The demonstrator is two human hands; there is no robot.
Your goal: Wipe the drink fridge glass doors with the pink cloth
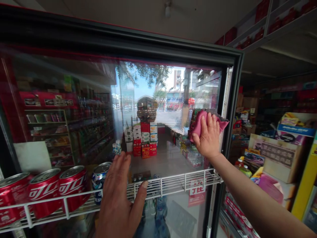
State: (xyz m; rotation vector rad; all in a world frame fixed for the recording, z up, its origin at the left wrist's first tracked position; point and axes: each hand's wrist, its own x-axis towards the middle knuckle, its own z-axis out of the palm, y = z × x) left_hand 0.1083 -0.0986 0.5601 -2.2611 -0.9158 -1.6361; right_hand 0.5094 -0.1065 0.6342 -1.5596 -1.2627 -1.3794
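My right hand [209, 136] presses a pink cloth [198, 127] with a grey edge or underside against the glass pane [170, 145], close to the right frame. The fingers lie spread over the cloth. In the lower middle, my left hand [120, 195] is raised in front of a white wire rack [173, 186], fingers stretched and thumb apart, holding nothing. Whether it touches the rack I cannot tell. Just left of it stands a blue can [100, 172], partly hidden by the hand. Several red cola cans [74, 186] stand on the rack further left.
A dark door frame [236, 82] surrounds the glass, which mirrors a street and stacked boxes. On the right are a cardboard box [277, 158], other packaged goods and a yellow post [307, 175]. High shelves [269, 26] run along the upper right. Bottles show below the rack.
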